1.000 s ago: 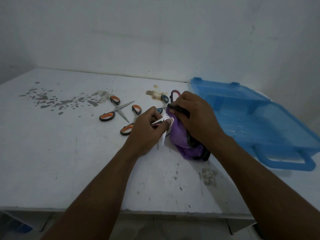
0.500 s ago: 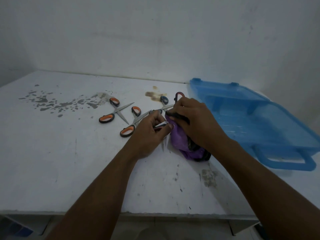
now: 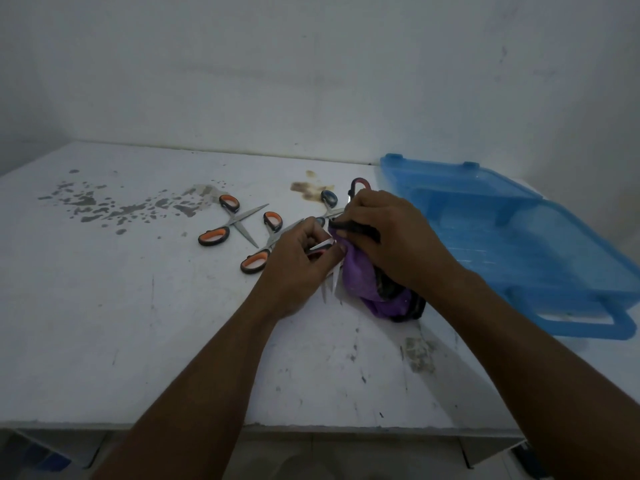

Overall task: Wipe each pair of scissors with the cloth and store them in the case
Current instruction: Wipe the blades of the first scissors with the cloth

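A white, scuffed table (image 3: 104,323) is filling the lower frame, butting against a bare pale wall (image 3: 311,71) across the top. Grey paint flecks (image 3: 104,206) are showing at centre left. At centre, the left hand (image 3: 298,268) is pinching a pair of scissors (image 3: 320,249), while the right hand (image 3: 391,237) is clenching a purple cloth (image 3: 356,275) against it. Two orange-handled scissors (image 3: 239,220) are lying just left of the hands. The blue case (image 3: 512,237) is sitting closed at centre right.
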